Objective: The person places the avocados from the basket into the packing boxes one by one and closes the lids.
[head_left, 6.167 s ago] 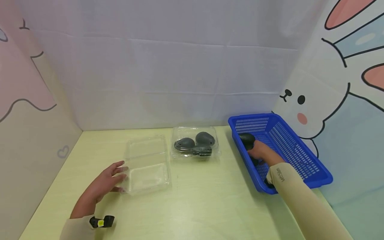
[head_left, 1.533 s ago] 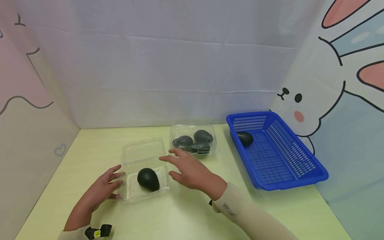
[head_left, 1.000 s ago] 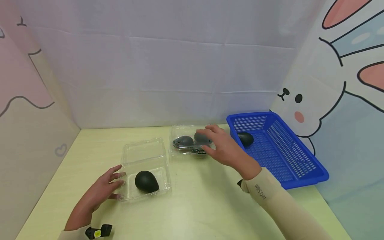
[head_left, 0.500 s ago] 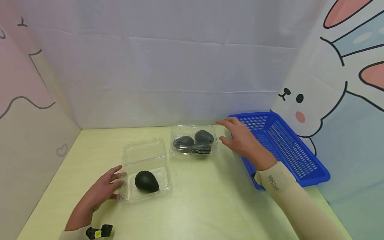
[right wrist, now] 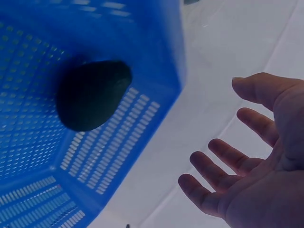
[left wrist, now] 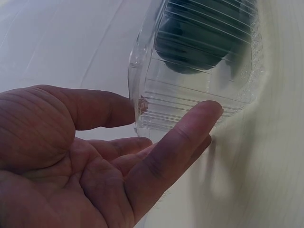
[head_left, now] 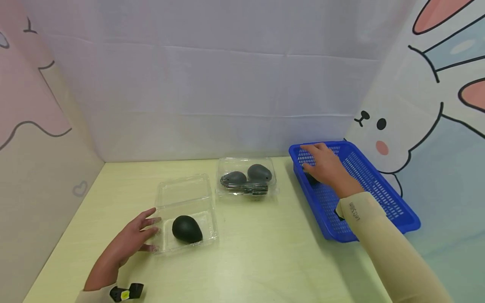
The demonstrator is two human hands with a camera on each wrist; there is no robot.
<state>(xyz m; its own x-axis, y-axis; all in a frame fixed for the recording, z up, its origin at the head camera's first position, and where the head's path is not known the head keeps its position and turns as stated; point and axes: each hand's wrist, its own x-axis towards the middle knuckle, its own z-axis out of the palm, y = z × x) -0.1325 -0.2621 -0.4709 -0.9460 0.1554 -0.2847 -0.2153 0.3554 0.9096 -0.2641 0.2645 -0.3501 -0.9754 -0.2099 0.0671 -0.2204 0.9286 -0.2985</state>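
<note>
My left hand (head_left: 130, 237) rests with relaxed fingers at the left side of an open clear plastic clamshell container (head_left: 161, 229). In the left wrist view its thumb tip meets the rim, and a finger (left wrist: 178, 142) lies along the ridged wall. One dark, smooth avocado (head_left: 187, 229) lies in the container's near half; its lid (head_left: 182, 189) is folded back. My right hand (head_left: 327, 166) hovers over the far left of a blue basket (head_left: 407, 223), fingers spread and holding nothing. Below it another avocado (right wrist: 92, 95) lies in the basket, mostly hidden by the hand in the head view.
At the back middle of the table (head_left: 257, 261) stands a closed clear clamshell (head_left: 219, 168) with dark avocados (head_left: 259, 172) inside. A white cloth wall rises behind, and a rabbit-printed wall (head_left: 409, 118) borders the basket's right side.
The right hand put an avocado into the open container. It then drew back rightward, past the closed clamshell, to above the basket. The left hand stays at the container's side.
</note>
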